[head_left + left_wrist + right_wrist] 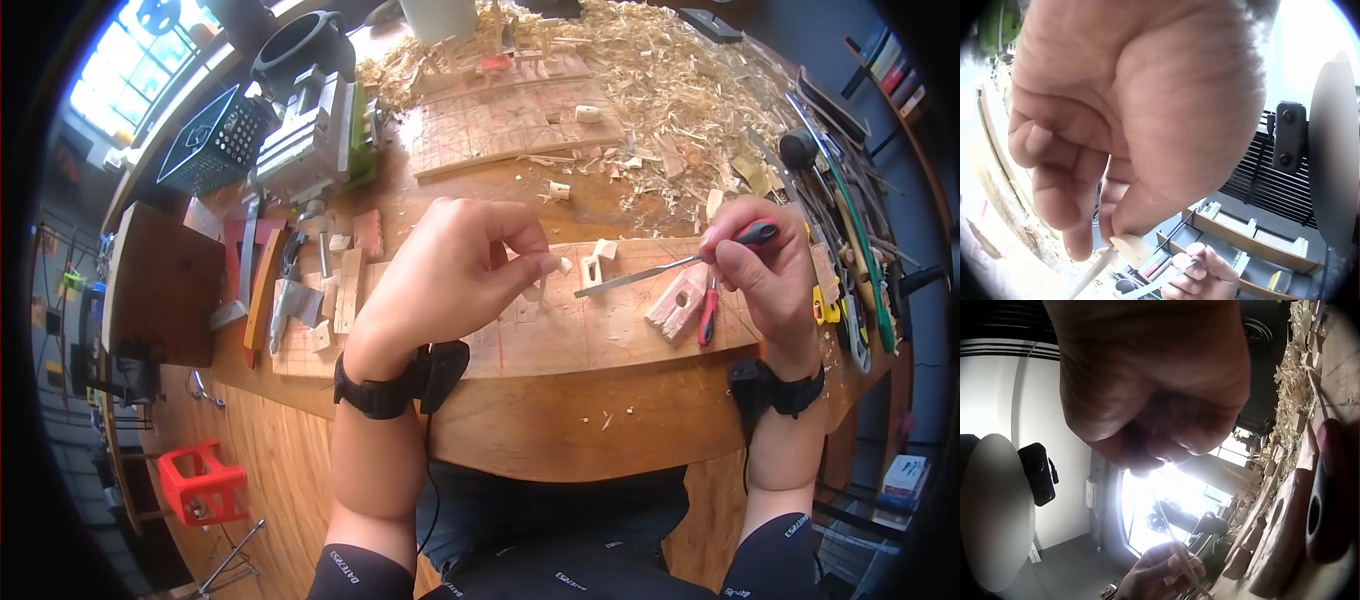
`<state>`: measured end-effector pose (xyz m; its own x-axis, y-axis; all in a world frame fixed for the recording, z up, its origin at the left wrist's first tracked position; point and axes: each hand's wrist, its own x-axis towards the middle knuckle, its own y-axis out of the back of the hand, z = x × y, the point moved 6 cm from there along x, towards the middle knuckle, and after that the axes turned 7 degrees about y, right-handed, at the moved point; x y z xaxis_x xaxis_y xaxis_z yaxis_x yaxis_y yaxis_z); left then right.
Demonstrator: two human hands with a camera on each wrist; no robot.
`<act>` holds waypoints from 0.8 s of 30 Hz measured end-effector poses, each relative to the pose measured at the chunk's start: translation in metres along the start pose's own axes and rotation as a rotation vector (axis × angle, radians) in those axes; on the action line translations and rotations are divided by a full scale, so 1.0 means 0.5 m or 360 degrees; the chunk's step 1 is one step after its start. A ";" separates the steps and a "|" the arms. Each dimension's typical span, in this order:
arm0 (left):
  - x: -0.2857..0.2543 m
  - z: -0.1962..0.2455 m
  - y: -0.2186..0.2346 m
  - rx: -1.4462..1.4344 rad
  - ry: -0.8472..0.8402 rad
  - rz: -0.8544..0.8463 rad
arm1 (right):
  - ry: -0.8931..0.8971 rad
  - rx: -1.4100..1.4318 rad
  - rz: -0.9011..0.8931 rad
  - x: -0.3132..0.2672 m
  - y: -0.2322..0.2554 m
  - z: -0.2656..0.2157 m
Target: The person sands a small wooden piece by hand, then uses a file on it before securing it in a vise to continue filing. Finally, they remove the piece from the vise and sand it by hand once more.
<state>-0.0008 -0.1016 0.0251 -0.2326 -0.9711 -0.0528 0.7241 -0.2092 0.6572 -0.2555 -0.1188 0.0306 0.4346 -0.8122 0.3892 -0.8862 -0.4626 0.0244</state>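
Note:
My left hand point(450, 265) pinches a small pale wood piece point(1132, 250) between thumb and fingertip, above the marked board point(480, 350). The fingers partly hide the piece in the head view. My right hand point(765, 265) grips a small file point(640, 277) by its red and black handle point(757, 232), the slim grey blade pointing left toward the left hand. Under the blade's tip stands a little slotted wood block point(592, 270). Below the right hand lie a holed wood block point(676, 302) and a second red-and-black-handled tool point(708, 315).
A metal vise point(305, 140) stands at the back left beside a green basket point(210, 135). Wood shavings point(660, 80) heap at the back around a thick lined board point(480, 130). Hand tools point(850, 220) line the right side, and a combination of bars and a wooden box point(165, 285) fills the left.

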 end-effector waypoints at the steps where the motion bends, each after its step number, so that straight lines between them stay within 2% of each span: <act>1: -0.001 -0.004 -0.003 -0.0038 0.0041 -0.0039 | 0.0000 0.0000 0.0000 0.000 -0.005 0.000; 3: 0.000 -0.013 -0.009 -0.0076 0.0083 -0.0078 | -0.0095 0.0002 -0.0062 -0.002 -0.018 0.008; 11: 0.006 -0.025 -0.032 -0.0442 0.0210 -0.0277 | -0.0053 -0.0022 -0.0068 0.001 -0.026 0.019; 21: 0.011 -0.036 -0.057 -0.0325 0.0189 -0.0362 | -0.0061 -0.0062 -0.0089 0.003 -0.031 0.031; 23: 0.009 -0.027 -0.049 -0.0212 0.0008 -0.0278 | -0.0058 -0.0058 -0.0082 0.004 -0.032 0.033; 24: 0.007 -0.028 -0.046 -0.0210 0.0006 -0.0282 | -0.0054 -0.0054 -0.0078 0.004 -0.032 0.034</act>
<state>-0.0091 -0.1021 -0.0006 -0.3614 -0.9183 -0.1615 0.7510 -0.3894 0.5333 -0.2376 -0.1189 0.0155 0.4825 -0.8007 0.3551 -0.8684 -0.4903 0.0742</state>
